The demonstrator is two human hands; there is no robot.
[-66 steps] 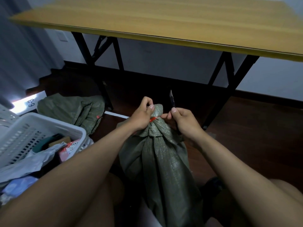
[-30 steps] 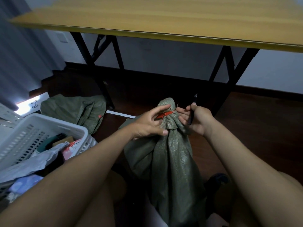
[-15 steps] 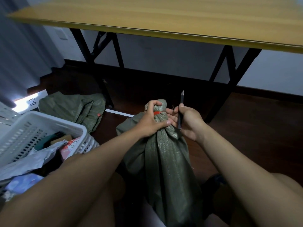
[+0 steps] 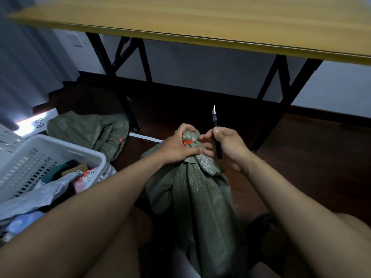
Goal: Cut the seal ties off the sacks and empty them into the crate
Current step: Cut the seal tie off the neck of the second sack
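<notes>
Dark floor (image 4: 301, 157), left fingers (image 4: 185, 130) gripping sack (image 4: 200, 197) neck at red tie (image 4: 188, 141), right fingers (image 4: 217, 131) pinching knife (image 4: 216, 129).

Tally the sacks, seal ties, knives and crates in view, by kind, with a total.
Green sacks: 2, the tied sack between the knees and the flat sack on the floor.
Red seal ties: 1, seal tie.
Knives: 1, knife.
White crates: 1, crate.
Total: 5.

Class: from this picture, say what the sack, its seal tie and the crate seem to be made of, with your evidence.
Sack: probably woven plastic, dull green; a fine weave glints.
Seal tie: likely moulded plastic, a thin, bright red strip.
Crate: rigid white plastic, smooth, with slotted walls.
</notes>
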